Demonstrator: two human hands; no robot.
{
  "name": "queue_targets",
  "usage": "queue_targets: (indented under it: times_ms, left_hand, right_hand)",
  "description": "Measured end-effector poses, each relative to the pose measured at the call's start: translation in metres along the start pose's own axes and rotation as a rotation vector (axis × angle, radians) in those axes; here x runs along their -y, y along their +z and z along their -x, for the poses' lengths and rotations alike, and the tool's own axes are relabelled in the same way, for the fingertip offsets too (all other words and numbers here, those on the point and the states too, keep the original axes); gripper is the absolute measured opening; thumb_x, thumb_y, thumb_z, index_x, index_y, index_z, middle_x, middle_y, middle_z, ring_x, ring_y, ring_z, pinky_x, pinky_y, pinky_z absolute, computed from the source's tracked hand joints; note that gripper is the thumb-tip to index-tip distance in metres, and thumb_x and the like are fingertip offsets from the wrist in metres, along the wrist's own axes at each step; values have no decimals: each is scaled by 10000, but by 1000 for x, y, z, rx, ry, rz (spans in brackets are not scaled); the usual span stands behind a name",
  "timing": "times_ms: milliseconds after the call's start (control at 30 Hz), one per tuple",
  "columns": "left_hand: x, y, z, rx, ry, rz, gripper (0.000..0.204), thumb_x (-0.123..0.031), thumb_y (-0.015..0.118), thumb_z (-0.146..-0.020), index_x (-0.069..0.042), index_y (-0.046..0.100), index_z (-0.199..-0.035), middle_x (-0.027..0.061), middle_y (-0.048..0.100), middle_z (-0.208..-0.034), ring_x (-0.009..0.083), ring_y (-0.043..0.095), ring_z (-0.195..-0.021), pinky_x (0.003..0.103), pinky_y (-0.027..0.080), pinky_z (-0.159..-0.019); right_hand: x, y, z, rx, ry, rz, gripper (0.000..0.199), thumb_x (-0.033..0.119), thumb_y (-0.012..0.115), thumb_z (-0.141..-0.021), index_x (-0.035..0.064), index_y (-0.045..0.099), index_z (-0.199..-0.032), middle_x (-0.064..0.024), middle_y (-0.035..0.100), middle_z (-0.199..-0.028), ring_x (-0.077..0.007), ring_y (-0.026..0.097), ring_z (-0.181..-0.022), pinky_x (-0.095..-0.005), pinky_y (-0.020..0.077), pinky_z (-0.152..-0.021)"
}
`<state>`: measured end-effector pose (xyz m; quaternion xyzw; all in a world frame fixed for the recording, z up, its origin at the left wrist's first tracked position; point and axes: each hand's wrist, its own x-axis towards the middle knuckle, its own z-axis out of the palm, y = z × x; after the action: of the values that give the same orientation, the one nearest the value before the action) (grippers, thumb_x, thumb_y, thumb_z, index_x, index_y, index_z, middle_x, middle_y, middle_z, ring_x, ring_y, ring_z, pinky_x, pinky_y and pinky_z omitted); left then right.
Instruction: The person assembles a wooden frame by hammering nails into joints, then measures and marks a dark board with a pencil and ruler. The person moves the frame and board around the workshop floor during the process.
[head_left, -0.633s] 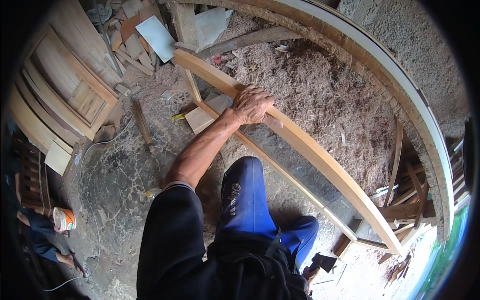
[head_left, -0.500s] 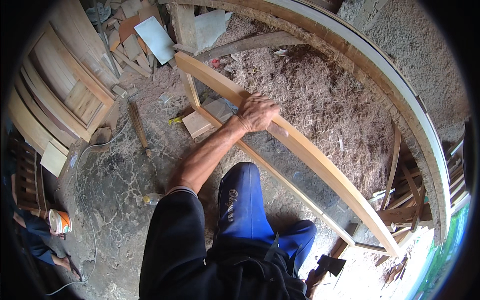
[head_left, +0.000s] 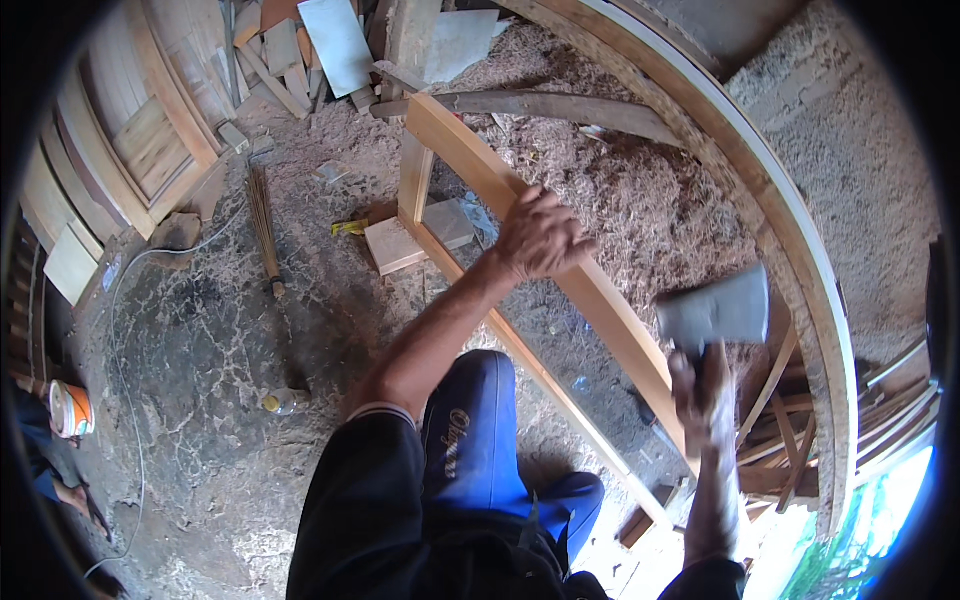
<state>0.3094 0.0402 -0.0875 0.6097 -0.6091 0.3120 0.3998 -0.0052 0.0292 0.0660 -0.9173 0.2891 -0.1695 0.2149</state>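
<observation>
Up from low beside the bent leg, where it was half a second ago, an axe [head_left: 715, 308] has come level with the far side of a wooden frame [head_left: 612, 312]. The frame stands at a slant under the left hand [head_left: 540, 235], one end reaching up and left of those fingers, the other running down toward the right hand [head_left: 708, 395]. The left fingers are bent over its top rail, a little spread, holding it. The right fingers are curled tight around the axe just below its head, and the blade sits beyond their tips. That hand overlaps the rail in view; I cannot tell whether they touch.

Left of the left fingers, a wood block [head_left: 394, 246] lies on the floor near the frame's end, with a yellow item [head_left: 349, 228] just beside it. Farther left is a stick broom [head_left: 264, 230]. Below and left of the same fingers lies a small bottle [head_left: 287, 402], and well beyond it a bucket [head_left: 72, 410]. Past the fingertips of both hands spreads a heap of shavings [head_left: 640, 205], bounded by a curved beam [head_left: 790, 232].
</observation>
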Motion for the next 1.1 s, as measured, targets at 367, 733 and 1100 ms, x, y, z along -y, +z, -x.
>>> queue_targets:
  times_ms: [367, 733, 1100]
  left_hand:
    - [-3, -4, 6, -277, -96, 113, 420, -408, 641, -869, -185, 501, -541, -29, 434, -574, 153, 466, -650, 359, 374, -738]
    - [-6, -3, 10, -188, -92, 51, 364, -406, 683, -814, -186, 544, -558, -33, 491, -640, 150, 513, -734, 375, 382, -801]
    - [-5, -14, 5, -83, -108, 51, 323, -409, 640, -875, -154, 605, -681, -6, 523, -630, 169, 550, -736, 385, 392, -803]
  right_hand:
    - [82, 142, -300, 0, -820, 320, 353, 401, 542, -1041, 57, 489, -1106, -149, 666, -736, -297, 666, -563, -426, 517, -449]
    - [115, 180, -341, 230, -687, 331, 457, 453, 556, -1012, 92, 447, -1270, -190, 709, -898, -423, 701, -746, -513, 557, -605]
    - [104, 194, -350, 219, -713, 142, 504, 426, 608, -1007, 50, 462, -1309, -61, 647, -810, -273, 638, -650, -441, 554, -630]
